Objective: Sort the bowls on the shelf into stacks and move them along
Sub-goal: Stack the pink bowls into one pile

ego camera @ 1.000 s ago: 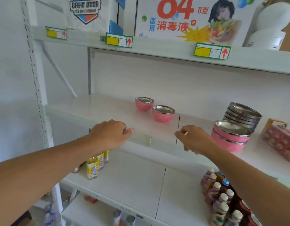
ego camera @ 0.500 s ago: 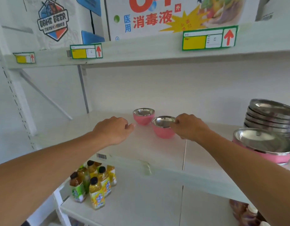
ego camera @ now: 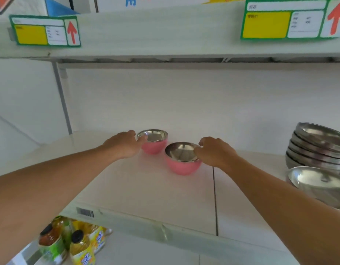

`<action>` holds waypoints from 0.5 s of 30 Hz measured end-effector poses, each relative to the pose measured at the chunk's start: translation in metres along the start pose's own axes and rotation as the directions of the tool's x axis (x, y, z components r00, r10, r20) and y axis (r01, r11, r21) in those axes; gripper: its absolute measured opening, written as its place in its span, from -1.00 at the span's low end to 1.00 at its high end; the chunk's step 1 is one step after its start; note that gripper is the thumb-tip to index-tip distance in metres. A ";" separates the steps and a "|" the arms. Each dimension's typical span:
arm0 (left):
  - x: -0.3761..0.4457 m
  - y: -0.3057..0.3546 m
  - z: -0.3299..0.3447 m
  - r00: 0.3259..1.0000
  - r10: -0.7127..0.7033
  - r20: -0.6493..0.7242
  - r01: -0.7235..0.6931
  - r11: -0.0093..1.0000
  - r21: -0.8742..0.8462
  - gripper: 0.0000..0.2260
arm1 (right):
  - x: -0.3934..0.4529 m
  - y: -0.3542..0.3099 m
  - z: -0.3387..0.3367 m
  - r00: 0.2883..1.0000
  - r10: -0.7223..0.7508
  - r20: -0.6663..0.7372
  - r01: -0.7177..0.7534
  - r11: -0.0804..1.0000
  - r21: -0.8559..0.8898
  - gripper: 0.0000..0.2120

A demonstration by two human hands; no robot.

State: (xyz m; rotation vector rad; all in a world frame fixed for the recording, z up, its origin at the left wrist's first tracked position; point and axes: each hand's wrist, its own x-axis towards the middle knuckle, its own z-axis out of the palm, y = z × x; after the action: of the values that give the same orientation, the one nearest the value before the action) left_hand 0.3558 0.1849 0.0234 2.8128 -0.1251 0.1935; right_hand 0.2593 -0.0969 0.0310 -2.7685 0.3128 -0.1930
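Two small pink bowls with steel insides stand on the white shelf point(ego camera: 146, 188). The far pink bowl point(ego camera: 155, 145) is at the back; my left hand point(ego camera: 125, 144) touches its left rim with the fingertips. The near pink bowl point(ego camera: 182, 163) sits just right of it and closer to me; my right hand point(ego camera: 215, 152) pinches its right rim, thumb on the inside. At the right edge stands a stack of steel bowls point(ego camera: 318, 146), and in front of it a large steel-lined bowl point(ego camera: 318, 180), partly cut off.
The upper shelf edge point(ego camera: 165, 31) with yellow price tags hangs overhead. Below the shelf, at lower left, stand several bottles of yellow drink point(ego camera: 79, 245). A metal upright point(ego camera: 62, 100) runs at the back left.
Both hands have reached further in. The left hand has come up against the far bowl's rim, and the right hand's hold on the near bowl's rim has tightened. The view has moved closer.
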 end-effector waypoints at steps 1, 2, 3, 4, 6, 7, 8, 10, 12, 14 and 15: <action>0.010 0.000 0.000 1.000 -0.008 0.013 0.009 0.999 -0.046 -0.18 | 0.003 -0.001 -0.001 1.000 0.015 0.010 -0.015 1.000 0.008 -0.60; 0.019 0.000 -0.001 1.000 -0.015 0.026 0.017 0.997 -0.078 -0.19 | 0.006 -0.002 -0.001 0.999 0.025 0.020 -0.025 1.000 0.013 -0.63; 0.028 0.000 -0.001 0.999 -0.018 0.039 0.022 0.995 -0.099 -0.22 | 0.009 -0.003 -0.001 0.999 0.033 0.031 -0.033 0.999 0.022 -0.66; 0.036 0.001 0.001 0.998 -0.020 0.054 0.027 0.993 -0.117 -0.28 | 0.011 -0.004 0.000 0.998 0.038 0.042 -0.040 0.998 0.039 -0.71; 0.048 0.003 0.006 0.994 -0.022 0.104 0.040 0.983 -0.181 -0.46 | 0.015 -0.005 0.003 0.997 0.048 0.054 -0.051 0.997 0.058 -0.78; 0.053 0.004 0.009 0.992 -0.019 0.128 0.050 0.969 -0.243 -0.56 | 0.017 -0.006 0.004 0.997 0.056 0.057 -0.059 0.996 0.066 -0.78; 0.056 0.005 0.013 0.989 -0.019 0.148 0.067 0.943 -0.327 -0.65 | 0.018 -0.006 0.005 0.996 0.067 0.063 -0.072 0.994 0.086 -0.76; 0.060 0.007 0.016 0.984 -0.023 0.178 0.109 0.864 -0.491 -0.79 | 0.020 -0.007 0.008 0.992 0.091 0.089 -0.107 0.977 0.186 -0.70; 0.061 0.008 0.016 0.985 -0.025 0.170 0.114 0.836 -0.536 -0.89 | 0.018 -0.007 0.008 0.989 0.104 0.109 -0.132 0.946 0.295 -0.70; 0.059 0.009 0.012 0.989 -0.025 0.149 0.099 0.852 -0.514 -0.90 | 0.015 -0.006 0.005 0.989 0.104 0.101 -0.132 0.929 0.346 -0.71; 0.056 0.008 0.008 0.990 -0.023 0.137 0.090 0.856 -0.510 -0.89 | 0.014 -0.005 0.003 0.990 0.103 0.093 -0.129 0.927 0.353 -0.72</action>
State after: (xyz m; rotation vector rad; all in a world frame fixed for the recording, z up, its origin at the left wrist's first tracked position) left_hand 0.4114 0.1707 0.0263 2.2835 -0.1037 -0.0339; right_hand 0.2739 -0.0948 0.0311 -2.3809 0.3800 -0.1062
